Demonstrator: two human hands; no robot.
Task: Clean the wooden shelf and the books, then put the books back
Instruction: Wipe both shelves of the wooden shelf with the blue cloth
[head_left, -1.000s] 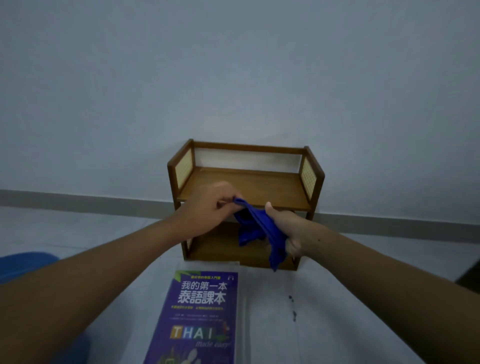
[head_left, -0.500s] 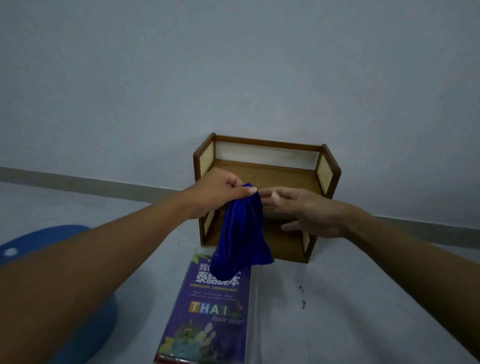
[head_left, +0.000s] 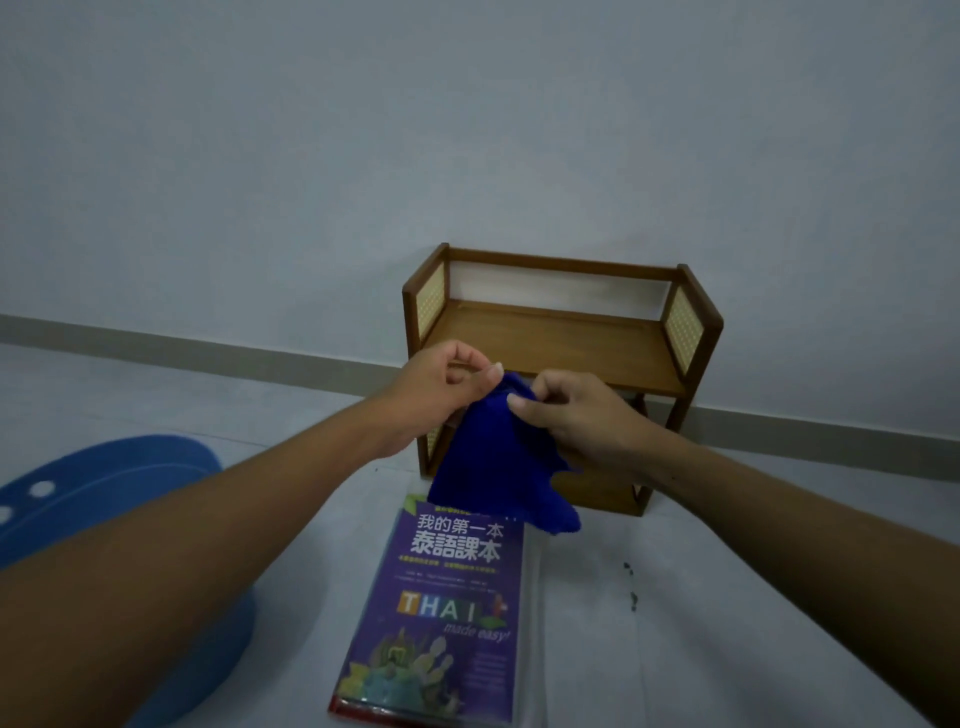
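A small two-tier wooden shelf (head_left: 561, 343) with rattan side panels stands on the floor against the wall, its top tier bare. In front of it hangs a blue cloth (head_left: 493, 467), pinched at its top edge by both hands. My left hand (head_left: 441, 387) grips the cloth's upper left corner; my right hand (head_left: 576, 415) pinches it just to the right. The cloth covers part of the shelf's lower tier. A purple Thai-language book (head_left: 441, 603) lies flat on the floor below the cloth, with what looks like another white book under it.
A blue rounded mat (head_left: 104, 499) lies on the floor at the left, partly under my left forearm. A grey skirting strip (head_left: 208, 351) runs along the wall. Small dark specks (head_left: 629, 582) mark the pale floor right of the book.
My right hand has closed on the cloth's top edge beside my left hand. The cloth, first bunched between the hands, now hangs spread. The view has shifted left, so the shelf sits further right.
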